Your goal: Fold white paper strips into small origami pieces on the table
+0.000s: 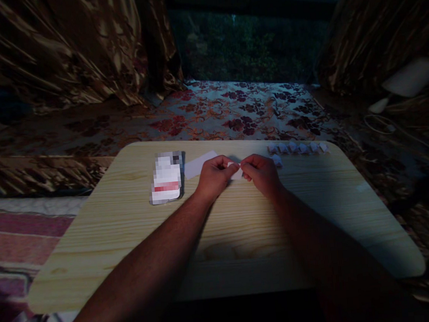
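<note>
Closest to the camera, two bare forearms reach in from the bottom of the view, the left forearm [144,260] and the right forearm [319,237] angling in over the pale wooden table [106,215]. They meet near its far side, and here is the action: the left hand [215,175] has the small white paper [234,171] pinched between thumb and fingers, while the right hand [261,173], fingers curled in, grips the same piece at its right edge. The two hands are very close together, the paper bridging them just above the tabletop.

Just beside the left hand, partly behind it, lies the flat white sheet [199,165]. Further left comes the phone [166,177], lying on the table, its surface blurred into blocks with a reddish band low down. Over to the right, a row of small folded pieces [298,148] lines the far edge, and one more folded piece [276,161] peeks out beside the right hand.

Beyond the table, floral cloth [233,112] covers a ledge, with shiny brown curtains [110,45] and a dark window [242,43] behind. Out to the right stands a pale lamp [413,78]; at left, striped bedding [28,225].
</note>
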The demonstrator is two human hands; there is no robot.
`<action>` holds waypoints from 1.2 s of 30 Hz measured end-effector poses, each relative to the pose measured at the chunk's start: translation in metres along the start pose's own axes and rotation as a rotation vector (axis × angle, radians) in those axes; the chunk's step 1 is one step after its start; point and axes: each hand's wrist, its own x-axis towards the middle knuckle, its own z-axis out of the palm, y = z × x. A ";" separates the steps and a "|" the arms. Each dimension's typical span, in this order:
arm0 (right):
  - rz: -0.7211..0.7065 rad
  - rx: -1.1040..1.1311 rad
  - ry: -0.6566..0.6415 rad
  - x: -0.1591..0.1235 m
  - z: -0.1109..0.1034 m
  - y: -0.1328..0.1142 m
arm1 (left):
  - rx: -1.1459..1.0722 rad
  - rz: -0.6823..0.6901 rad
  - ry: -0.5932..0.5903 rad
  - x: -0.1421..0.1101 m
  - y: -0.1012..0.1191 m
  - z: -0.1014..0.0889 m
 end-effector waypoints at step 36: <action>-0.021 -0.058 0.026 0.001 0.001 0.002 | 0.032 -0.006 0.003 0.000 0.001 0.000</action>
